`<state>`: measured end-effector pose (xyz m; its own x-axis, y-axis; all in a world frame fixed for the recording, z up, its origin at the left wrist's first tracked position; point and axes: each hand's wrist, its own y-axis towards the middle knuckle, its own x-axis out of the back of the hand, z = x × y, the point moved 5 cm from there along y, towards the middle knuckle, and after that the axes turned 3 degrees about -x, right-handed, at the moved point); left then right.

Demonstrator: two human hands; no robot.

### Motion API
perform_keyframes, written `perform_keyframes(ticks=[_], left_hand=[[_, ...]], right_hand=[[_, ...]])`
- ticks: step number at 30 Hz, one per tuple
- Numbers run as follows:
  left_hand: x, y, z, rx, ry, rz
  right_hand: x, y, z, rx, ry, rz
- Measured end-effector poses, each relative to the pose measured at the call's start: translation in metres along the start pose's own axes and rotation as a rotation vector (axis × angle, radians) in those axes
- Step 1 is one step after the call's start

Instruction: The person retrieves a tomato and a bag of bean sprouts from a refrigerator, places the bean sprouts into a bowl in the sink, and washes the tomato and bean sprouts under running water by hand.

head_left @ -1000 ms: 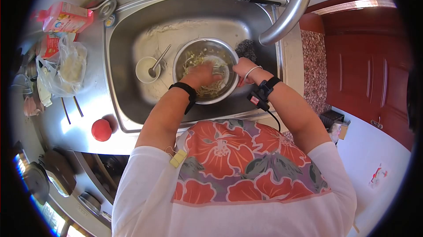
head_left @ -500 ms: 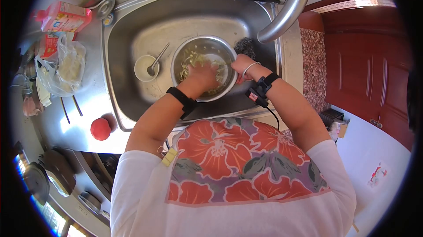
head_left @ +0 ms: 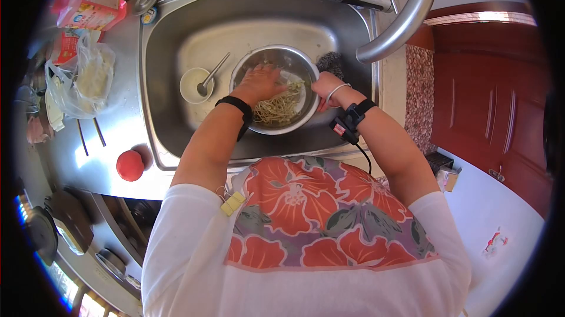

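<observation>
A round steel bowl (head_left: 309,118) stands in the sink (head_left: 203,37), with pale sprouts (head_left: 279,109) gathered on its lower side in shallow water. My left hand (head_left: 261,83) is inside the bowl at its upper left, fingers spread, palm down, above the sprouts; it holds nothing that shows. On the right side, my right hand (head_left: 329,90) is closed round the bowl's rim. A white bowl (head_left: 191,85) with a metal spoon (head_left: 213,74) in it sits left of the steel bowl.
A dark scouring pad (head_left: 331,64) lies behind my right hand. The faucet (head_left: 406,28) arches over the sink's right edge. On the left counter are a red round object (head_left: 129,166), chopsticks (head_left: 100,132), a plastic bag (head_left: 94,78) and a pink package (head_left: 91,10).
My left hand has moved from the middle of the steel bowl to its upper left. The sprouts now lie bunched at the lower side. My right hand keeps hold of the rim.
</observation>
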<state>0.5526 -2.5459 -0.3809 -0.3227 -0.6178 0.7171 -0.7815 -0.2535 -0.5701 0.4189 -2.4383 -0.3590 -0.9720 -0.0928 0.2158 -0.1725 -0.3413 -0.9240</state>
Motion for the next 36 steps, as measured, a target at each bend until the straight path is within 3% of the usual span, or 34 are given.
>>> perform_keyframes(ticks=[11,19,22,25,28,31,34,36], left_hand=[[-0.036,0.017,0.026,-0.007,-0.163,0.004],[-0.025,0.008,0.021,0.07,-0.219,0.042],[-0.032,0.014,0.024,-0.003,-0.227,0.006],[-0.038,0.025,0.029,0.046,-0.288,0.104],[-0.026,0.021,0.025,-0.043,-0.53,-0.081],[-0.029,0.032,0.025,0.017,-0.619,-0.236],[-0.029,0.039,0.006,0.05,-0.326,-0.209],[-0.017,0.031,-0.01,0.06,-0.229,-0.08]], right_hand=[[0.001,0.001,0.008,-0.024,-0.013,0.009],[0.004,0.0,0.019,-0.017,-0.025,0.023],[0.003,-0.002,0.019,-0.032,-0.019,0.02],[0.004,-0.002,0.019,-0.033,-0.031,0.005],[0.003,-0.001,0.017,-0.029,-0.016,0.013],[0.002,0.0,0.017,-0.043,-0.004,0.013],[0.001,0.001,0.017,-0.05,-0.009,0.011],[0.001,0.002,0.016,-0.058,-0.017,-0.01]])
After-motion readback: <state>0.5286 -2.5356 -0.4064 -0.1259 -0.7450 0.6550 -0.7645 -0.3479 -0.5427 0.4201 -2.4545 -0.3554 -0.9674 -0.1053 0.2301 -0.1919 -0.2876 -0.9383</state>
